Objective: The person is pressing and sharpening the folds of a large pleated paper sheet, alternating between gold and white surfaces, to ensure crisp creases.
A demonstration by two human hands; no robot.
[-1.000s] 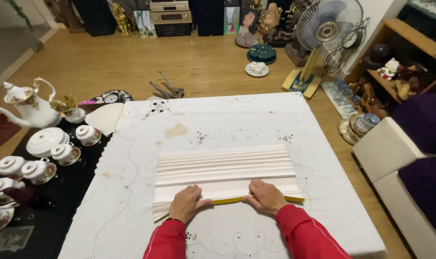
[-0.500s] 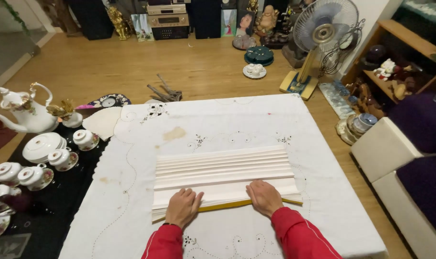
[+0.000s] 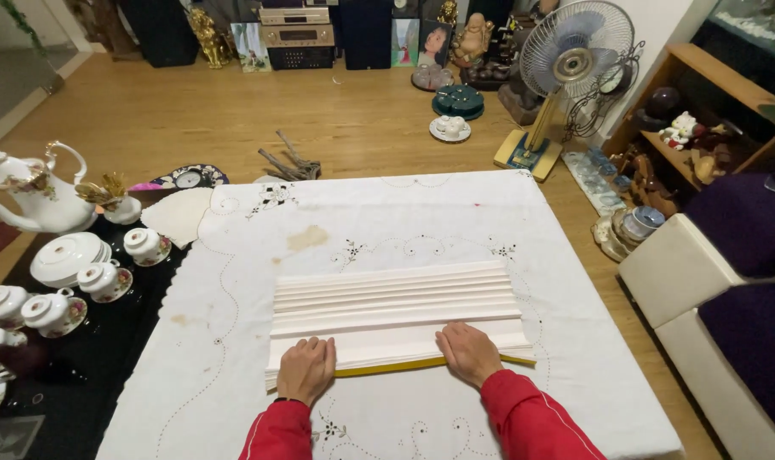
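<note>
Pleated cream paper sheet with yellow underside edge [image 3: 396,315] lies flat, middle of white embroidered tablecloth [image 3: 387,213], near edge under our fingers. Our left hand [image 3: 306,368] presses near-left part of fold, fingers together, flat, pointing away from us, gripping nothing. Our right hand [image 3: 468,353] presses near-right part likewise, palm down, fingers extended on top pleat. Yellow strip shows between hands. White porcelain teapot [image 3: 34,192] and cups [image 3: 106,279] left on black mat; grey standing fan [image 3: 570,64] far right on wooden floor.
</note>
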